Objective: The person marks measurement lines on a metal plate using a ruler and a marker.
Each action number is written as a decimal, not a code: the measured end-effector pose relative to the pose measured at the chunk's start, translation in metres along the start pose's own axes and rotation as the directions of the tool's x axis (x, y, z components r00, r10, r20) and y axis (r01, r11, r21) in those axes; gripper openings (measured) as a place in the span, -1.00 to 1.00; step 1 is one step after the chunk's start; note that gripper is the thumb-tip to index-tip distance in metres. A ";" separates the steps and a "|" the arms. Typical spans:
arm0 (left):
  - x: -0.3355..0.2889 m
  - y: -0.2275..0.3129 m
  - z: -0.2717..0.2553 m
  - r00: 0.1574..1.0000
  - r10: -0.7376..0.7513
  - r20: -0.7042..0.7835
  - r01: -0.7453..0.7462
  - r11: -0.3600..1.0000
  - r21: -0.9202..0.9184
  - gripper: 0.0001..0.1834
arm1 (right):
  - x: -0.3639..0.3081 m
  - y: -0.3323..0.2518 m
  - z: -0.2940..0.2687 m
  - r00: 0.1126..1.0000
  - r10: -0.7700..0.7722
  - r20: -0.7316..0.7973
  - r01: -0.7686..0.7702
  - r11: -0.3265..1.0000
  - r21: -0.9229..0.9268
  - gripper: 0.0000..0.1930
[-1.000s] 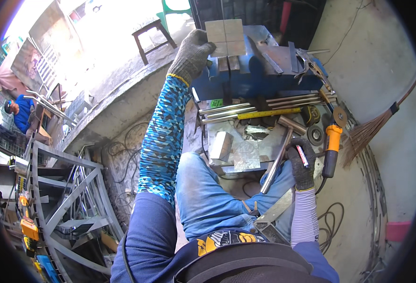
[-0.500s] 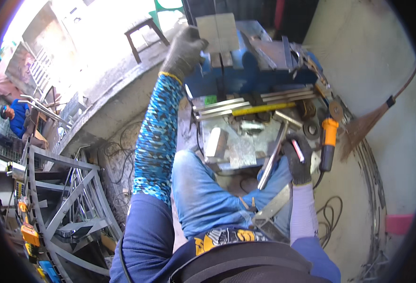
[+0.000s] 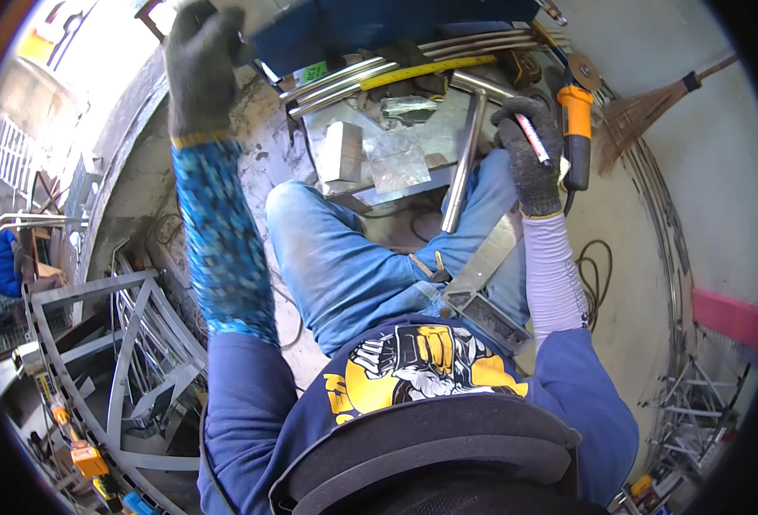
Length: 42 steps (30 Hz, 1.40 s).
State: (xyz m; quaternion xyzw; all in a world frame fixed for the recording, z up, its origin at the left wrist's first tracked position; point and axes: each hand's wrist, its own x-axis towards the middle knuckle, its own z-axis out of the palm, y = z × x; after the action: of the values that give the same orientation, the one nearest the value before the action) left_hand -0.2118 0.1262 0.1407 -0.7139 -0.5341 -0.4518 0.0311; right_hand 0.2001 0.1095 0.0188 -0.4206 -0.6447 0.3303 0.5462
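Note:
My left hand (image 3: 203, 77), in a dark glove, is raised at the upper left beside the edge of a dark blue surface (image 3: 370, 30). Motion smears its fingers, so I cannot tell whether they hold anything. My gloved right hand (image 3: 529, 167) is closed on a white marker pen (image 3: 532, 137) above my right knee. Just left of that hand, a shiny steel tube (image 3: 463, 167) slants down to my thigh, its upper end against a crosswise tube. A metal square (image 3: 486, 266) with a dark head lies across my lap.
On the low metal bench (image 3: 323, 116) are a light rectangular block (image 3: 342, 153), a thin square plate (image 3: 398, 159), long tubes (image 3: 336, 81) and a yellow tape measure blade (image 3: 426, 72). An orange angle grinder (image 3: 576, 112) and a broom (image 3: 654, 112) are right. A metal frame (image 3: 130, 343) stands left.
My left hand has moved left, away from the pale square plate at the vise. The view has tilted down toward my body, so that plate is out of sight. My right hand still holds the marker pen.

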 end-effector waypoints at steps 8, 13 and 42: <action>-0.169 0.112 0.036 0.662 -0.699 0.271 0.563 0.225 -0.795 -0.76 | 0.073 -0.001 0.076 0.711 -0.440 0.548 0.681 0.624 -0.382 -0.52; -0.204 0.118 0.046 0.581 -0.695 0.422 0.693 0.152 -0.704 -0.68 | 0.113 0.041 0.106 0.635 -0.237 0.735 0.744 0.446 -0.498 -0.31; -0.205 0.163 0.134 0.654 -0.380 0.654 0.705 -0.008 -0.709 -0.40 | 0.018 -0.060 -0.028 0.771 0.092 0.630 0.088 0.965 -0.248 -0.61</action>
State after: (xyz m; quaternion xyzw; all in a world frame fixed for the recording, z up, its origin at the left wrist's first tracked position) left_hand -0.0050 -0.0232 -0.0058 -0.3639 -0.3864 -0.5420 -0.6515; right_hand 0.2153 0.0993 0.0848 -0.3534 -0.8288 0.3649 0.2348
